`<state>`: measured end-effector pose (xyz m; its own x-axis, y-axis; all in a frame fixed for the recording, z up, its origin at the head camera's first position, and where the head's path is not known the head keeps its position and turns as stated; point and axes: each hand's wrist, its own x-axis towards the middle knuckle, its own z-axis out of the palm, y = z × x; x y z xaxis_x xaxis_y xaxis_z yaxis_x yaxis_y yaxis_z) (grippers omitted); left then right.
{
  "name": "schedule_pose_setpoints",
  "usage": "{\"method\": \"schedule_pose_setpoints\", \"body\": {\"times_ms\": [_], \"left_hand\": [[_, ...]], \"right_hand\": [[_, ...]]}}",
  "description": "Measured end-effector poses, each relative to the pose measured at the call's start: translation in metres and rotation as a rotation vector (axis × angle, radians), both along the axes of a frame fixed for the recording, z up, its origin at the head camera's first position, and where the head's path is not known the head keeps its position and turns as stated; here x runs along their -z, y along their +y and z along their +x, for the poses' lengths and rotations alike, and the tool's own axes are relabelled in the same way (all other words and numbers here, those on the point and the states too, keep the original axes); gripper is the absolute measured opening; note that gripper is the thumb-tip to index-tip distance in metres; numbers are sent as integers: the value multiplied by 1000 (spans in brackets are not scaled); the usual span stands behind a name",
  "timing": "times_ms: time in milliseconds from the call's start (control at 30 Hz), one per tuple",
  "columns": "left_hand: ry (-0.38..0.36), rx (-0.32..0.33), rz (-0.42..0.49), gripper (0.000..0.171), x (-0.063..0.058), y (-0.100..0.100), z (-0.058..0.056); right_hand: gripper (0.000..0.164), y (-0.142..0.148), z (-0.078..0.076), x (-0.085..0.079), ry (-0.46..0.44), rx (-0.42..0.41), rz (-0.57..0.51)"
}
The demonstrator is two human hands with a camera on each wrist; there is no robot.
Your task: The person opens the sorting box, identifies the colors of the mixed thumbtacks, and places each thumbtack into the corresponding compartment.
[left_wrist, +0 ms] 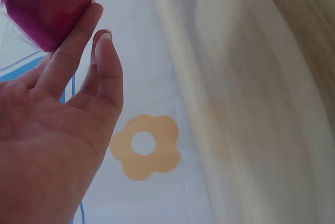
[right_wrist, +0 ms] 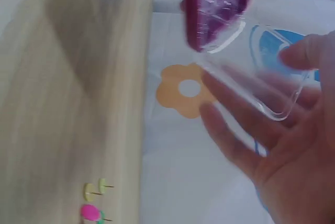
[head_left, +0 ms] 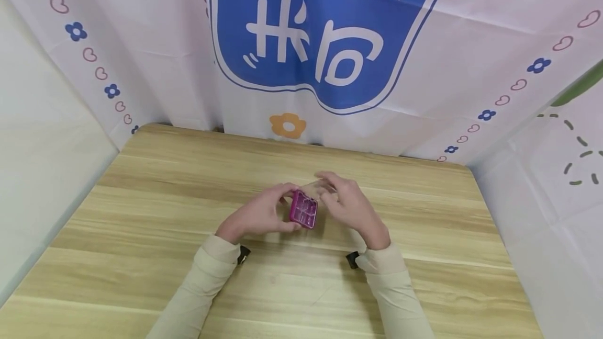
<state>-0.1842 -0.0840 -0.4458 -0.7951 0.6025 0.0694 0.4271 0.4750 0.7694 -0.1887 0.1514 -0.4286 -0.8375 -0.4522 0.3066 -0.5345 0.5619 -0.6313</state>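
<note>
A small magenta compartment box is held tilted above the table, its divided inside facing the head camera. My left hand grips it by its edges, thumb on the near side and fingers on the far side. The left wrist view shows the smooth magenta underside and the left palm. A clear plastic lid stands swung out from the box's edge. Beside it is my right hand, fingers mostly straight and partly blurred behind the lid, with the thumb spread apart from them.
Several pins with coloured round heads, among them a pink one, lie on the wooden table in the right wrist view. A white cloth with a blue emblem and an orange flower hangs behind the table.
</note>
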Motion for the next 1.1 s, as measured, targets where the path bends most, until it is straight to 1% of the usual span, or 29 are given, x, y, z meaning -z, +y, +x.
{"method": "schedule_pose_setpoints", "body": {"times_ms": [67,100,167,233,300,333,367,433,500,667,767,933,1100], "left_hand": [[-24,-43,46,77,1,-1,-2],[-31,-70,62,77,2,-2,-4],[-38,-120,75,76,4,-3,-7],[-50,-155,74,76,8,-5,-9],[-75,-172,64,76,12,-6,-11],[-87,-172,57,77,13,-6,-12],[-98,-168,52,78,15,-6,-12],[-109,-164,28,80,17,-6,-13],[-114,-160,-4,80,18,-5,-13],[-85,-145,-78,67,21,-2,-13],[-74,-152,-129,60,22,1,-12],[-55,-172,-183,53,22,10,-10],[-54,-175,-202,55,24,16,-11]], "right_hand": [[44,-1,-1,2,-62,81,10],[49,-1,-1,5,-127,105,25],[56,-3,0,11,-298,100,52],[56,-6,1,18,-470,39,50],[50,-11,2,25,-609,-59,5],[49,-14,2,28,-647,-95,-35],[46,-17,2,30,-666,-112,-71],[40,-21,2,34,-651,-121,-107],[37,-23,2,36,-622,-95,-106],[35,-27,3,38,-491,17,33],[31,-31,3,38,-427,72,102],[29,-34,6,35,-354,124,180],[26,-34,7,32,-275,140,245]]}}
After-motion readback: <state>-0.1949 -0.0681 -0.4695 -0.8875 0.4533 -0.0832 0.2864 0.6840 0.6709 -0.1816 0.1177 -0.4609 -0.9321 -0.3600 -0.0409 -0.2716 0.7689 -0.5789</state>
